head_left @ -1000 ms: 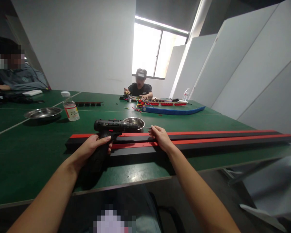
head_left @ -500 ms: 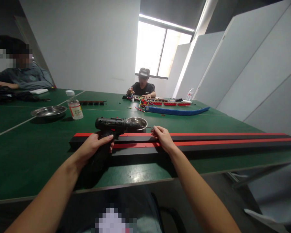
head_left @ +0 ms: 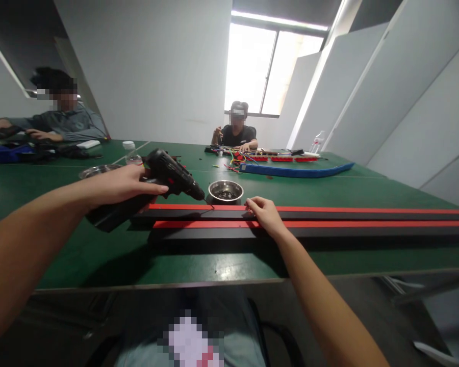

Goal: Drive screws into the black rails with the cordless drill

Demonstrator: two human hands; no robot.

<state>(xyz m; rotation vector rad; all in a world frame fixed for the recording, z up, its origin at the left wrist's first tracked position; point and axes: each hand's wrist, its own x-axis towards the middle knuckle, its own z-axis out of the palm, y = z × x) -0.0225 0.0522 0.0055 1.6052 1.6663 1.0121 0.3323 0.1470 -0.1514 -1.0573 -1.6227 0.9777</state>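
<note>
A black cordless drill [head_left: 172, 173] is gripped by my left hand [head_left: 128, 184]. It tilts down to the right, its thin bit [head_left: 209, 204] at the red top of the farther long black bar [head_left: 329, 210]. Parallel and closer to me lies a second red-topped black bar [head_left: 348, 225]. My right hand [head_left: 266, 213] rests at the bars, right of the bit, its thumb and forefinger pinched together; whatever is between them is too small to make out. Just behind the bit stands a small metal bowl [head_left: 214, 188] with little dark pieces inside.
A bottle [head_left: 129, 147] and a steel dish [head_left: 87, 175] are partly hidden behind my left arm and the drill. Farther back lie a blue curved strip [head_left: 298, 172] and coloured wires [head_left: 237, 157]. Two people sit at the green table [head_left: 176, 270], one opposite, one far left.
The drill has swung from level to nose-down, its bit now at the farther bar. My right hand has come away from the bit. The view has shifted left.
</note>
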